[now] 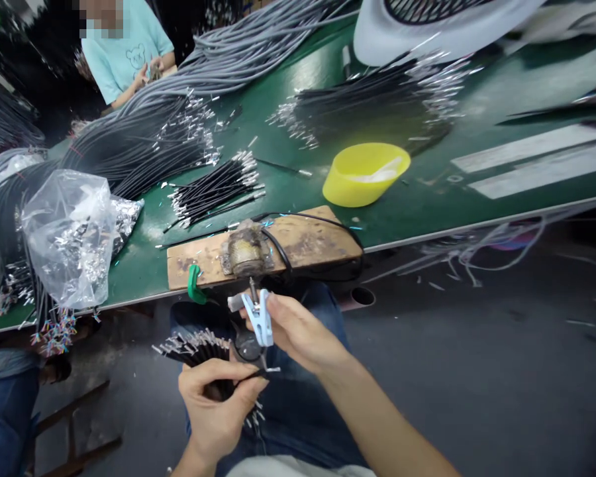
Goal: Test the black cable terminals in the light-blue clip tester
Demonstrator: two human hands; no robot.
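Note:
My left hand (216, 401) is closed around a bundle of short black cables (198, 350) with bare silvery ends. Its thumb and forefinger pinch one cable, whose shiny tip (273, 370) points right. Just above, my right hand (298, 328) grips a light blue clothespin (261, 321) beside the thin shaft (253, 288) of a small grimy motor (246, 250). A pale grey cylindrical piece (235, 303) sits at the clip's left; whether it is attached is unclear. That motor rests on a worn wooden board (318, 242) at the table edge.
On the green table (288, 189) lie a pile of short black cables (213, 189), a larger cable bundle (357, 99) and a yellow cut-down tub (345, 182). A clear plastic bag (69, 232) is at left. Scissors (571, 106) lie right. Another person (129, 56) sits across.

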